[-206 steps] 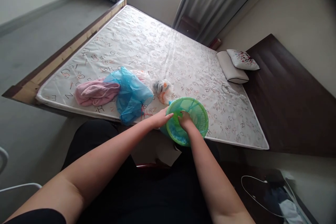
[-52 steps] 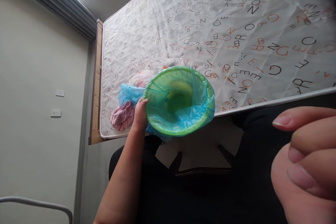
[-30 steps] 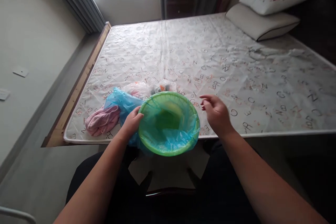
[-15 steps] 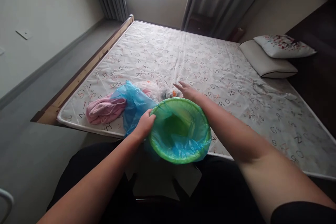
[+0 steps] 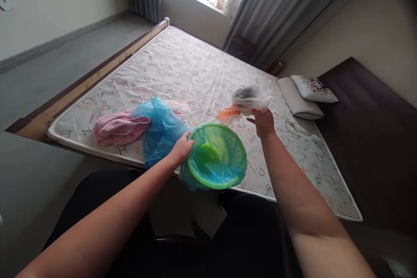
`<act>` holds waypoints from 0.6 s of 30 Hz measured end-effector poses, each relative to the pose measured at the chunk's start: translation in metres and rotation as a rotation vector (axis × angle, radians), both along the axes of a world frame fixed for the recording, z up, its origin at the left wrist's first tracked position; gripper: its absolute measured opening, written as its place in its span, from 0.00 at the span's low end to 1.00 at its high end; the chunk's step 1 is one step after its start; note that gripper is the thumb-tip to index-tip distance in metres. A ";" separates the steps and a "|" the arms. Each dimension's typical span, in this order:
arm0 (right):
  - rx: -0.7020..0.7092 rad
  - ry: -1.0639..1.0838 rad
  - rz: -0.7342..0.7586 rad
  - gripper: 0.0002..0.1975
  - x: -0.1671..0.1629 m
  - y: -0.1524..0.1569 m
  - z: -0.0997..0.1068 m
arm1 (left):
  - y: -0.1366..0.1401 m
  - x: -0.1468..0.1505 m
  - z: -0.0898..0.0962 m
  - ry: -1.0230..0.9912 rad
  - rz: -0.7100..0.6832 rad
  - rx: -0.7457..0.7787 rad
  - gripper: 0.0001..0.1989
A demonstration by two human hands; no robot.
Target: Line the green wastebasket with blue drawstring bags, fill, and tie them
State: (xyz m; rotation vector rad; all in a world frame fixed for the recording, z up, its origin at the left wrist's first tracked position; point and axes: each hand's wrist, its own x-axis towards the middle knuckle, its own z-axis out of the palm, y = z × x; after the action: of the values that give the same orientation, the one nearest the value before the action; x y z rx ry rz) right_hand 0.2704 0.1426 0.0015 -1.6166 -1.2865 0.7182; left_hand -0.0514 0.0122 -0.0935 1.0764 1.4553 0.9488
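My left hand point(image 5: 182, 147) grips the left rim of a green plastic basket point(image 5: 245, 156), which tilts toward me over the near edge of the mattress. A thin blue bag point(image 5: 224, 174) lines the basket. Up and to the right of it, my right hand point(image 5: 263, 122) is closed on a crumpled clear plastic bag point(image 5: 252, 97) with orange print and something dark inside, held above the mattress. Beside my left hand lies a blue plastic bag point(image 5: 164, 132), and left of that a folded pink towel point(image 5: 121, 128). Another clear plastic bag point(image 5: 180, 110) lies partly hidden behind the blue one.
The letter-printed mattress point(image 5: 195, 65) rests on a wooden bed frame point(image 5: 94, 79). A pillow point(image 5: 298, 97) and a flowered cushion point(image 5: 313, 88) lie by the dark headboard point(image 5: 355, 139). Clear plastic sheeting point(image 5: 298, 128) lies at right. Bags point(image 5: 233, 0) stand on the windowsill.
My right hand has taken hold of the clear bag with orange print and lifted it up and to the right. The view has turned; my left hand still holds the basket.
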 end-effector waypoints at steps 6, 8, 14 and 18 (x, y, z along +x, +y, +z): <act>0.203 0.617 -0.268 0.20 0.015 -0.119 0.045 | -0.012 0.009 0.016 0.357 -0.032 0.327 0.36; 0.213 0.696 -0.301 0.18 0.012 -0.158 0.054 | -0.026 0.018 0.030 0.396 -0.104 0.500 0.36; -0.101 0.624 -0.179 0.20 -0.022 -0.231 0.062 | -0.058 0.064 0.095 -0.121 -0.394 0.623 0.66; -0.246 0.055 0.080 0.23 -0.056 -0.246 0.061 | -0.067 0.087 0.110 -0.606 -0.508 0.272 0.62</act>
State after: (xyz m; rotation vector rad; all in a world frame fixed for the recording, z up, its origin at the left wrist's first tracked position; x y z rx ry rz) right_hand 0.2140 -0.1030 0.0620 -1.7341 -1.2670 0.9962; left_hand 0.0358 -0.0550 0.0163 1.1449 0.5330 0.9948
